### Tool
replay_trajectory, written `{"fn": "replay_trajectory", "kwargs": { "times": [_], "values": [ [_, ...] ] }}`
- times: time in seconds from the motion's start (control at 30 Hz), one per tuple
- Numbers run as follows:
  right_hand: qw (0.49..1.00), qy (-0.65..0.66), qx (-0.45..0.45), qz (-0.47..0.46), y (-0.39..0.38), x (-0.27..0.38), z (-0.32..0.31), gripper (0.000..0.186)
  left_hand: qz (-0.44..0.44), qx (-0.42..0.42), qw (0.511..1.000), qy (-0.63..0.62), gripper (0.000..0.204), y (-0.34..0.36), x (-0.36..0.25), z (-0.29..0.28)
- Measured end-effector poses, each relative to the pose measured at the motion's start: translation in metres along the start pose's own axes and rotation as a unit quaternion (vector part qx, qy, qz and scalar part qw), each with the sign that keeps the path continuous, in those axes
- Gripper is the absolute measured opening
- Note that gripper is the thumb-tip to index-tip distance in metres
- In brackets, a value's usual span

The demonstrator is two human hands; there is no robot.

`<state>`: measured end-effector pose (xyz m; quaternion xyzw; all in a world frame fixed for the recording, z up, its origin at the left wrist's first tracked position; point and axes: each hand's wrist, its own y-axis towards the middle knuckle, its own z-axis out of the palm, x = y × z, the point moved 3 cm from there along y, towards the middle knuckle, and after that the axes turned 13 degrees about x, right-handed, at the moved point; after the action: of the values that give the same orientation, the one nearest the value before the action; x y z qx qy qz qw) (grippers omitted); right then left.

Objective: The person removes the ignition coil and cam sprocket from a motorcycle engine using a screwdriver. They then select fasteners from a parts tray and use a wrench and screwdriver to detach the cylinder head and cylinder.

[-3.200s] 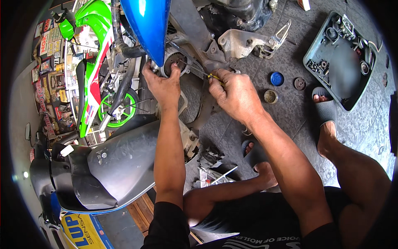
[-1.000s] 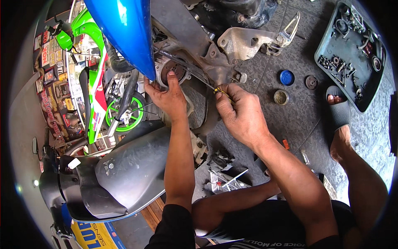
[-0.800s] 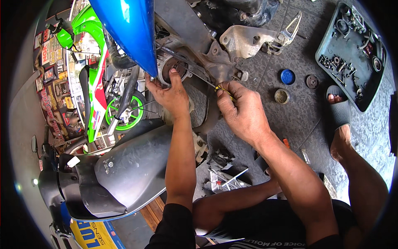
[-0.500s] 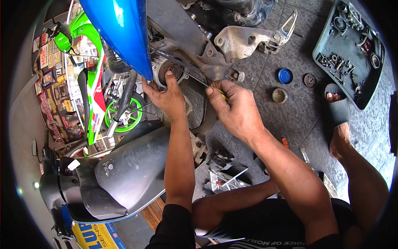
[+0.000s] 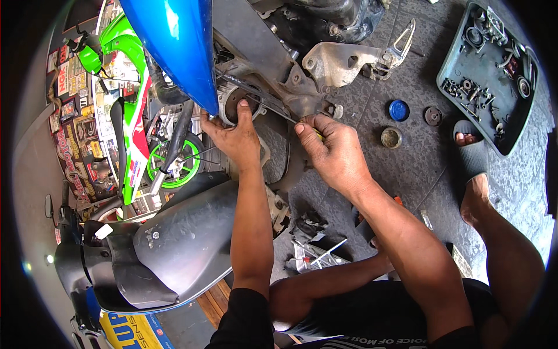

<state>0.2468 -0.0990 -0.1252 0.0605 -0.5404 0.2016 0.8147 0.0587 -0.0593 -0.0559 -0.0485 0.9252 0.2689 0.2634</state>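
My left hand (image 5: 235,136) grips a round metal housing (image 5: 256,110) under the pointed blue body panel (image 5: 174,46), its thumb pressed on the brown disc (image 5: 235,100) inside. My right hand (image 5: 331,151), lower right of the housing, is closed on a yellow-handled screwdriver (image 5: 318,135). The thin shaft points up-left toward the housing, just beside the grimy metal frame (image 5: 290,75); whether its tip touches the disc I cannot tell.
A parts tray (image 5: 488,70) lies at right with a blue lid (image 5: 399,110), small tin (image 5: 391,137) and dark disc (image 5: 432,116) nearby. A pale bracket (image 5: 337,61) sits above. A black seat (image 5: 180,250) is lower left; a green motorbike (image 5: 122,46) stands behind. My sandalled foot (image 5: 468,145) rests at right.
Since about a second ago my right hand has shifted slightly up-left with the screwdriver. My left hand keeps its grip on the housing. The view has shifted a little since the earliest frame.
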Motion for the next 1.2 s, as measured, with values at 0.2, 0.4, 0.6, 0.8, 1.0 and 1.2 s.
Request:
{"fn": "replay_trajectory", "kwargs": {
  "times": [0.2,0.4,0.6,0.8,1.0,1.2],
  "values": [
    [1.000,0.003,-0.019,-0.010,-0.002,0.002,0.003,0.026,-0.024,0.014,0.999,-0.021,0.077,0.000,-0.009,0.000],
    [0.998,0.006,-0.034,-0.045,-0.003,0.009,0.008,0.026,-0.014,0.006,1.000,-0.003,0.077,0.003,-0.004,0.001],
    [0.998,0.029,-0.031,-0.044,0.002,0.009,0.004,0.027,-0.022,0.003,0.999,0.042,0.077,0.006,0.000,0.000],
    [1.000,0.001,-0.009,-0.015,0.002,0.015,-0.001,0.028,-0.011,0.005,0.999,0.051,0.075,0.010,0.006,-0.004],
    [0.999,-0.014,-0.024,-0.041,0.002,0.011,-0.002,0.028,-0.007,0.007,0.998,0.069,0.075,0.009,0.002,-0.001],
    [0.996,-0.064,-0.037,-0.045,-0.010,0.011,-0.003,0.026,0.004,-0.001,0.994,0.109,0.074,0.006,-0.001,-0.001]
  ]
}}
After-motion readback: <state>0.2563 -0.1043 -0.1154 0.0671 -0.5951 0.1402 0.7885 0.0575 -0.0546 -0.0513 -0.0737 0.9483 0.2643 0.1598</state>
